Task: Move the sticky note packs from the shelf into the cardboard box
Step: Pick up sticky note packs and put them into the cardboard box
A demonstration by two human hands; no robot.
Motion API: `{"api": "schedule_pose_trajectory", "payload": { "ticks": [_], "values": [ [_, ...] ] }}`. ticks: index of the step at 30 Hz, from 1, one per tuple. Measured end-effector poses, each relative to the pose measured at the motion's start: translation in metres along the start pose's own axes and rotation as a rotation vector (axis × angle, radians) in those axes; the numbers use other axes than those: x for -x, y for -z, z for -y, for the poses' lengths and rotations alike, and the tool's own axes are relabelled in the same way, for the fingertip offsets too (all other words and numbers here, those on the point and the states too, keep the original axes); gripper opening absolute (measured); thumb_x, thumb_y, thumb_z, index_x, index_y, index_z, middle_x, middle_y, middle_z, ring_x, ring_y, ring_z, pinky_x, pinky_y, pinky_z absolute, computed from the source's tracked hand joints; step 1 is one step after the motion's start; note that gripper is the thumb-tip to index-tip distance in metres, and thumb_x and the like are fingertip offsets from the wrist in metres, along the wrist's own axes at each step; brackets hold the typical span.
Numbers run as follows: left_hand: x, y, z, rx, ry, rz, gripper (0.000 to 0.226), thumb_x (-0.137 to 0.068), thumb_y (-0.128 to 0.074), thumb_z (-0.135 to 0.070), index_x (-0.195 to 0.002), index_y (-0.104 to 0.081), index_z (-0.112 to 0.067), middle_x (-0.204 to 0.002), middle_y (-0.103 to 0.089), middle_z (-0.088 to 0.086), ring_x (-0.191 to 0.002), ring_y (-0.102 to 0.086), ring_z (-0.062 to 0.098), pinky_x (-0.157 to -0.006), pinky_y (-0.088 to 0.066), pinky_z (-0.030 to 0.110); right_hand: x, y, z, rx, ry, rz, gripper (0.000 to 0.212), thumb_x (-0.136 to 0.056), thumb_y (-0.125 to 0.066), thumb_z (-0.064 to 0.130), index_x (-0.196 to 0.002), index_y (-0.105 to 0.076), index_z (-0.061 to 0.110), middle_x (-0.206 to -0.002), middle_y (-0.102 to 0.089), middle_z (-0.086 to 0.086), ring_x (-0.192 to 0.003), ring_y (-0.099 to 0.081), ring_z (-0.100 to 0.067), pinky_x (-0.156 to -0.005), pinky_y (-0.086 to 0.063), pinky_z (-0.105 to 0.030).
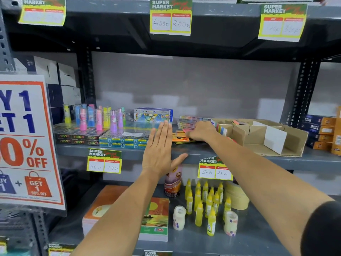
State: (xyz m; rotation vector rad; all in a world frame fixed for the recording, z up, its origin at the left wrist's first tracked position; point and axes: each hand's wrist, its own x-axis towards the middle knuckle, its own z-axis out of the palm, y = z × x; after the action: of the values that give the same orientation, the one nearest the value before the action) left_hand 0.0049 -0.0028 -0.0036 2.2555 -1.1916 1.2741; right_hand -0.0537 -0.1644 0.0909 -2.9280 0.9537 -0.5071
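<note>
Sticky note packs [181,138] in orange, pink and yellow lie flat on the grey middle shelf [184,150], left of the cardboard box [287,141]. My right hand [200,131] rests palm down on the packs, fingers curled over a pink one. My left hand [159,149] hovers in front of the shelf edge, flat and open, fingers together pointing up, thumb out to the right. The box lies on its side with white dividers, and a few coloured packs [222,129] sit in its left compartment.
A stack of colour-pencil boxes [190,121] stands behind the packs. Blue boxes [123,141], upright glue sticks [97,118] and a paint box [153,115] sit to the left. Glue bottles [204,200], notebooks [156,218] and tape rolls fill the lower shelf.
</note>
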Motion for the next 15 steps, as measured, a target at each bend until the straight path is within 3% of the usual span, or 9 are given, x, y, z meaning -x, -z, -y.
{"api": "schedule_pose_trajectory", "payload": {
  "ticks": [4, 10, 15],
  "values": [
    [0.000, 0.000, 0.000, 0.009, 0.004, 0.003, 0.102, -0.088, -0.010, -0.078, -0.154, -0.014, 0.000, -0.162, -0.013, 0.016, -0.150, -0.009, 0.027, -0.121, -0.014, 0.047, 0.006, 0.003, -0.001, -0.016, -0.007, -0.054, 0.059, -0.079, -0.045, 0.063, -0.105, -0.062, 0.013, -0.098, -0.063, -0.008, -0.090, -0.057, -0.025, -0.072, -0.043, -0.032],
    [0.001, 0.001, 0.000, -0.001, 0.003, -0.007, 0.101, -0.089, -0.016, -0.078, -0.153, -0.016, 0.001, -0.161, -0.015, 0.017, -0.150, -0.009, 0.027, -0.121, -0.012, 0.046, 0.045, 0.009, -0.003, -0.089, 0.001, -0.270, 0.057, -0.074, -0.048, 0.062, -0.100, -0.067, 0.015, -0.099, -0.067, -0.009, -0.101, -0.061, -0.030, -0.082, -0.048, -0.036],
    [0.002, 0.002, 0.000, 0.005, 0.004, 0.003, 0.101, -0.089, -0.014, -0.077, -0.153, -0.017, 0.001, -0.161, -0.018, 0.017, -0.150, -0.012, 0.027, -0.121, -0.010, 0.044, 0.094, 0.010, -0.003, -0.064, 0.000, -0.317, 0.055, -0.080, -0.050, 0.060, -0.100, -0.064, 0.010, -0.093, -0.069, -0.010, -0.097, -0.062, -0.030, -0.096, -0.045, -0.043]
  ]
}}
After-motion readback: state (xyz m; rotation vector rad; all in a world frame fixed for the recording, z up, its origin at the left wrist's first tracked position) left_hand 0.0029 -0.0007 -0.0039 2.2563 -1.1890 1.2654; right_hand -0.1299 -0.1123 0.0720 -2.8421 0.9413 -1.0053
